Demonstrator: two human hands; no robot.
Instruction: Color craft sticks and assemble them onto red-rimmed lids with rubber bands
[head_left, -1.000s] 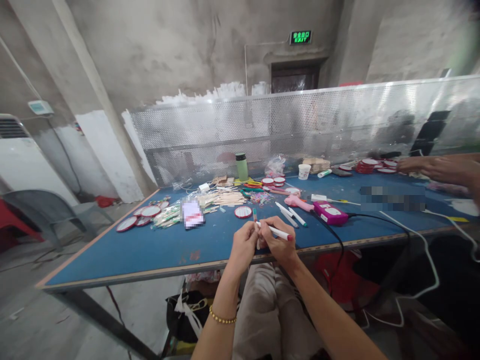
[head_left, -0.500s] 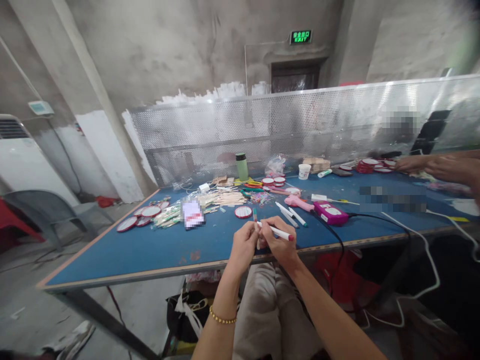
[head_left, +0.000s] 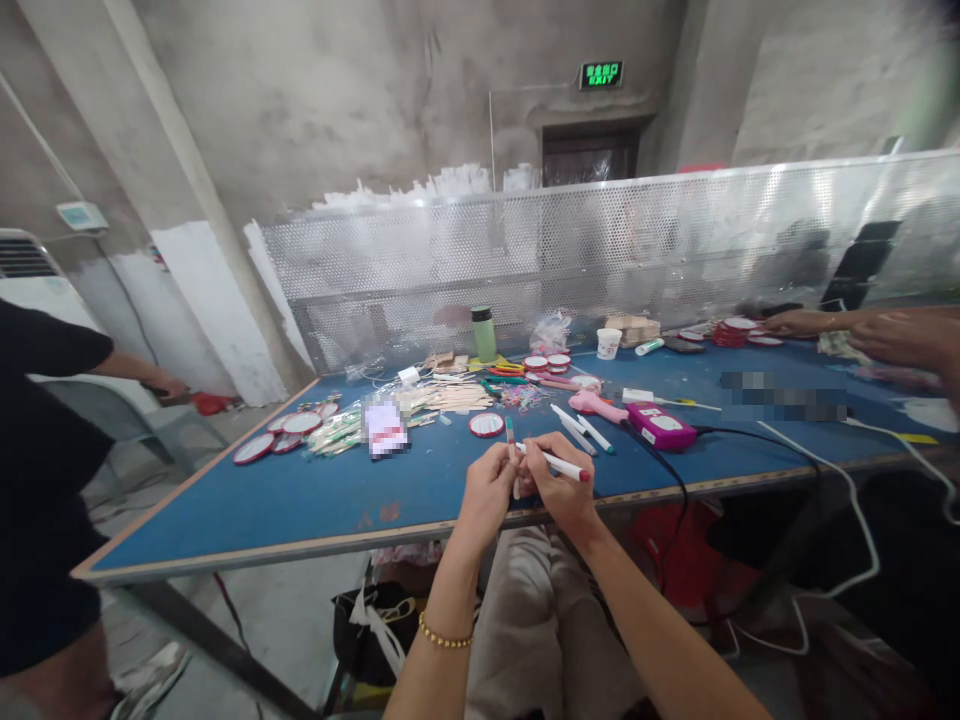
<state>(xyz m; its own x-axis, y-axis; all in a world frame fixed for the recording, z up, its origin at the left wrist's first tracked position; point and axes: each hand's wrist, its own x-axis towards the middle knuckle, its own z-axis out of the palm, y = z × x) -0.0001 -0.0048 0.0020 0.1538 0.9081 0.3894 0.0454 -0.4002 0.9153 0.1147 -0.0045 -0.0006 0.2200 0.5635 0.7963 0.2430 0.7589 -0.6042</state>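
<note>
My left hand (head_left: 491,484) is closed around a narrow wooden stick (head_left: 511,432) whose top end is coloured green and red. In my right hand (head_left: 556,484) is a white marker with a red end (head_left: 564,466), held like a pen with its tip against or very near the stick. My fingers partly hide the stick and the marker's tip. Just beyond my hands a round red-rimmed disc (head_left: 487,425) lies flat on the table. Several white markers (head_left: 595,436) lie to the right, beside a pink tool (head_left: 596,404) with a black cord.
Pale wooden sticks (head_left: 454,393), a phone (head_left: 386,428) and red-rimmed discs (head_left: 302,422) lie on the blue table (head_left: 300,510). Further back stand a green bottle (head_left: 484,334) and paper cup (head_left: 608,344). A purple box (head_left: 661,426) trails cords. Another person's hands (head_left: 892,335) work at right.
A person in dark clothing has come into view at the left edge. The co-worker's hand at right has shifted left a little. My own hands stay almost in place.
</note>
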